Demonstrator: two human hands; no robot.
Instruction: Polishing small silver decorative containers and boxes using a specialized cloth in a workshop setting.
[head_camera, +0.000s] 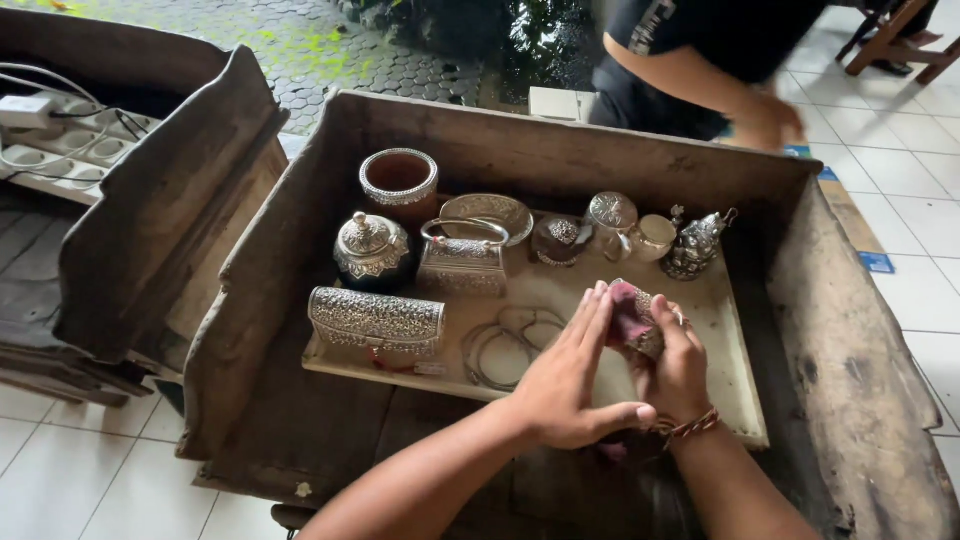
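1. A small embossed silver piece (640, 325) is gripped in the right hand (680, 375), fingers wrapped round its lower side so that the top stays exposed (a judgement: held this way for rubbing).
2. A pinkish cloth (628, 303) is pressed against that piece by the left hand (565, 385), whose fingers lie flat and together rather than curled, so nothing is clasped in it beyond the cloth under the fingertips.
3. The piece is held just above the near right part of the pale tray (735, 395), between the two hands and touching both.
4. Set out on the tray are an embossed silver clutch (377, 320) at its near left, thin silver bangles (505, 345) beside the left hand, a small handled silver box (462, 262) behind these, and a lidded silver jar (371, 249) at the far left.
5. Along the tray's far edge stand a silver-rimmed wooden cup (399, 181), an oval silver dish (488, 214) and a little silver teapot (694, 243).
6. The tray rests inside an old wooden trough (860, 330) (probably as a display bed).
7. Beyond the trough's far wall, another person's arm (700, 85) is seen.
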